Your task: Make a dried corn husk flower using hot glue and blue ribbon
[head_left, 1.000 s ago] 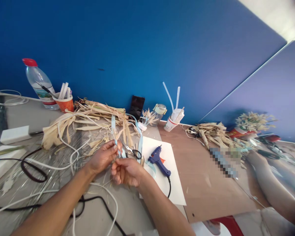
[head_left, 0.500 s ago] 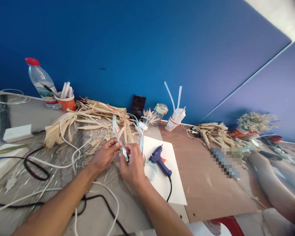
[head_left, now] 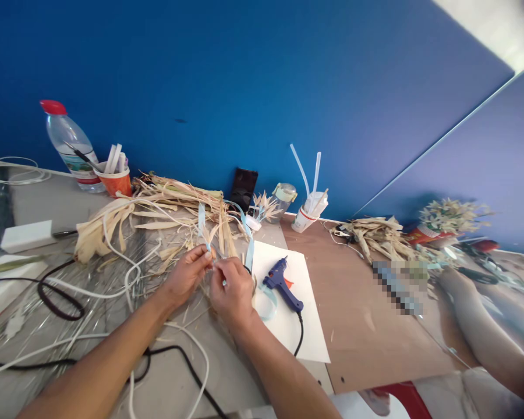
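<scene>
My left hand pinches the base of a small dried corn-husk flower whose pale petals point up. Light blue ribbon is wrapped near the flower's base, by the fingertips. Close beside it, my right hand is closed, and a bit of light blue shows between its fingers. A longer light blue ribbon runs down to the right of that hand, onto a white sheet. On the sheet lie a loop of ribbon and a dark blue hot glue gun, its nozzle toward the wall.
Dried corn husks heap behind my hands. White cable and clear-wrapped stems lie left. Along the wall stand a bottle, an orange cup, a phone, a jar and a paper cup. Another person's arm is at right.
My right hand has turned over and closed tighter near the flower's base, and less blue ribbon shows between my hands. My left hand keeps its pinch. The view has shifted slightly.
</scene>
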Demonstrator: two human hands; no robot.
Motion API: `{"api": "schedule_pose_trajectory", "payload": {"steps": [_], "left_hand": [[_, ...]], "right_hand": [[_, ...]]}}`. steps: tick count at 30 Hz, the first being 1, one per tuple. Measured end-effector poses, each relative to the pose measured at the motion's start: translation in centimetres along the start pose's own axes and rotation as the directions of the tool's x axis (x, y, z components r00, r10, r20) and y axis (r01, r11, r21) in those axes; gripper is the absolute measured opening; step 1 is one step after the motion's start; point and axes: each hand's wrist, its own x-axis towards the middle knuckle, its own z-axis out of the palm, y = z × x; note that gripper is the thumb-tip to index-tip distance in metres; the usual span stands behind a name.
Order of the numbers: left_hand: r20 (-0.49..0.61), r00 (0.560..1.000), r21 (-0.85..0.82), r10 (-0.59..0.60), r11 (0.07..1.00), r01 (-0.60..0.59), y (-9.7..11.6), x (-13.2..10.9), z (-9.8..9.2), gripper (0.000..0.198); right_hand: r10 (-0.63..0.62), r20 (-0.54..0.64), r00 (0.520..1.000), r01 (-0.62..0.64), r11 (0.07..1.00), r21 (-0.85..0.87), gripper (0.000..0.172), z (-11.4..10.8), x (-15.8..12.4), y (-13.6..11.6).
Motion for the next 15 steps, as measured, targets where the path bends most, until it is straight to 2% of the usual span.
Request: {"api": "schedule_pose_trajectory", "payload": {"steps": [4, 10, 13, 15], "left_hand": [[-0.019, 1.000, 0.020, 0.006, 1.000, -0.006, -0.2, 0.0, -0.1, 0.023], [-0.076, 0.996, 0.160, 0.047, 0.987, -0.034, -0.8, 0.3, -0.8, 0.022], [-0.074, 0.996, 0.171, 0.048, 0.985, -0.035, -0.9, 0.4, -0.8, 0.023], [-0.089, 0.995, 0.171, 0.048, 0.985, -0.032, -0.9, 0.4, -0.8, 0.022]], "right_hand": [[-0.062, 0.016, 0.998, 0.063, 0.989, -0.132, 0.014, 0.3, 0.1, 0.6], [-0.118, -0.006, 0.993, 0.113, 0.964, -0.239, 0.015, 0.4, 0.5, 1.1], [-0.168, -0.001, 0.986, 0.163, 0.952, -0.260, 0.017, 0.2, 0.7, 1.2], [-0.148, -0.007, 0.989, 0.142, 0.961, -0.237, 0.017, 0.3, 0.7, 1.3]]}}
